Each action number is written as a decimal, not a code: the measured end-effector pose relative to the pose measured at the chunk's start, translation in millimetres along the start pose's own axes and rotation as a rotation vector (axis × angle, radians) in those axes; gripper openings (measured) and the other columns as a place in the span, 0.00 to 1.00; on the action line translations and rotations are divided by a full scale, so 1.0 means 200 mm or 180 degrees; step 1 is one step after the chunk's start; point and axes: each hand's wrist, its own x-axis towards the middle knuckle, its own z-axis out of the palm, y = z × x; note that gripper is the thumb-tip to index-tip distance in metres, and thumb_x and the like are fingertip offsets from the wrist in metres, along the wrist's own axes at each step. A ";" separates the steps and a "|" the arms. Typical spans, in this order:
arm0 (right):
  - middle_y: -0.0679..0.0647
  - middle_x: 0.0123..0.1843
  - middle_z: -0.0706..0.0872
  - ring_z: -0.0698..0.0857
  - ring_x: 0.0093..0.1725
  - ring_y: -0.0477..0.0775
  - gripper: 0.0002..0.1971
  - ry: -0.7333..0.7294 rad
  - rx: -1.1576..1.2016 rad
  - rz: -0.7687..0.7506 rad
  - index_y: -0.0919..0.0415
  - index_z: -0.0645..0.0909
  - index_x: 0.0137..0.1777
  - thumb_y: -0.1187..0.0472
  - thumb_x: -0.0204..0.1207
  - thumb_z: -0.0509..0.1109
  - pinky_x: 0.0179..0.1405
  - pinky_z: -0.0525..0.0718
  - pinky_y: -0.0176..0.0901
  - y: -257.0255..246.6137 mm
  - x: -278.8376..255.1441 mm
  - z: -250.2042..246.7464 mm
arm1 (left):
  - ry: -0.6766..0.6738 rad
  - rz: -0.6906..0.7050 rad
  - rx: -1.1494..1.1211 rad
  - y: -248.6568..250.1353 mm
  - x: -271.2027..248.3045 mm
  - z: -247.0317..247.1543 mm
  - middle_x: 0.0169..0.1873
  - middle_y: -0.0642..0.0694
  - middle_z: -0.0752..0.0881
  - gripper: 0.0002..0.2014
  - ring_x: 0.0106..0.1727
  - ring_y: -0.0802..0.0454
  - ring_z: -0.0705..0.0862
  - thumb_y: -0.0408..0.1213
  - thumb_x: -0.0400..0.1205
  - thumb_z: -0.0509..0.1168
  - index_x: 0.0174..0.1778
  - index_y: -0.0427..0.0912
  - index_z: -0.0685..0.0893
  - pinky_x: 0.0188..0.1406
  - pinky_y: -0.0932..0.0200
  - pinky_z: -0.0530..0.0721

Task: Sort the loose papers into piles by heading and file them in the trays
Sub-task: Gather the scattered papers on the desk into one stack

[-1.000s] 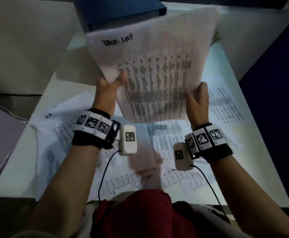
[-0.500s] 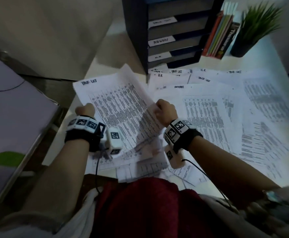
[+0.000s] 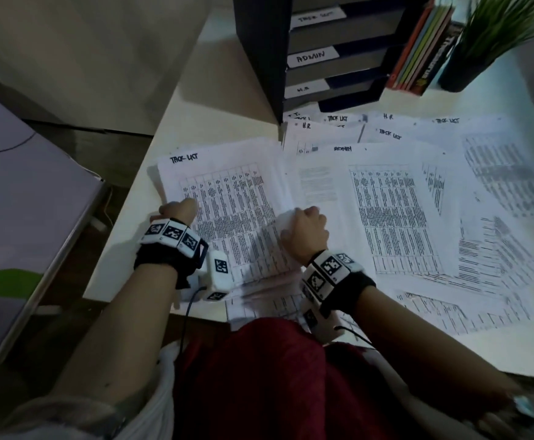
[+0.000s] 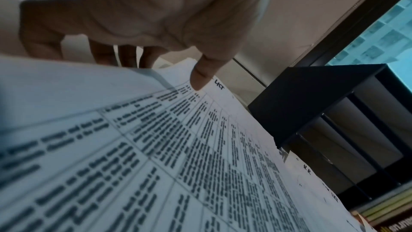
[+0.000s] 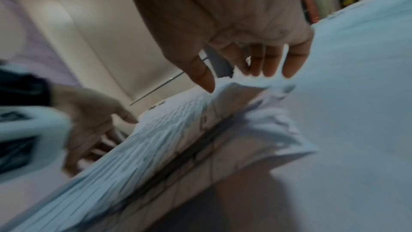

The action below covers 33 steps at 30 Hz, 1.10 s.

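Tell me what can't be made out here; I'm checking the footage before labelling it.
- Table text on the Task List stack: too small and blurred, all views.
- Top tray label: blurred, head view.
- Left hand fingers: behind the stack, left wrist view.
- Right hand grip on the stack's edge: motion blur, right wrist view.

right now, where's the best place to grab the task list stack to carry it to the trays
Grip the Task List stack by its two long side edges, from left and right at once, thumbs on top and fingers underneath. It is many loose sheets lying flat, so a one-sided pinch would probably let them fan. The left hand and right hand already hold those edges. The trays open toward the person.
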 end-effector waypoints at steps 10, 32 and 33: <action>0.71 0.65 0.73 0.72 0.65 0.67 0.18 -0.0432 0.0322 -0.0116 0.73 0.73 0.63 0.63 0.75 0.61 0.61 0.73 0.50 0.01 0.06 -0.03 | 0.0113 -0.0205 0.0113 0.08 -0.33 -0.04 0.78 0.34 0.55 0.31 0.78 0.36 0.56 0.43 0.82 0.53 0.79 0.32 0.55 0.77 0.48 0.54; 0.71 0.49 0.86 0.84 0.51 0.68 0.10 0.0721 0.0636 0.0155 0.71 0.84 0.46 0.66 0.75 0.63 0.40 0.75 0.44 0.32 0.08 -0.34 | -0.0063 0.2104 0.1752 0.40 -0.59 0.48 0.73 0.38 0.53 0.25 0.74 0.29 0.52 0.46 0.75 0.66 0.66 0.48 0.67 0.68 0.31 0.64; 0.72 0.50 0.85 0.84 0.52 0.68 0.10 0.0805 0.0667 0.0194 0.71 0.84 0.47 0.65 0.75 0.64 0.43 0.77 0.46 0.35 0.09 -0.38 | -0.0059 0.2048 0.1742 0.40 -0.60 0.49 0.74 0.38 0.52 0.25 0.74 0.28 0.51 0.43 0.75 0.66 0.67 0.47 0.66 0.69 0.31 0.64</action>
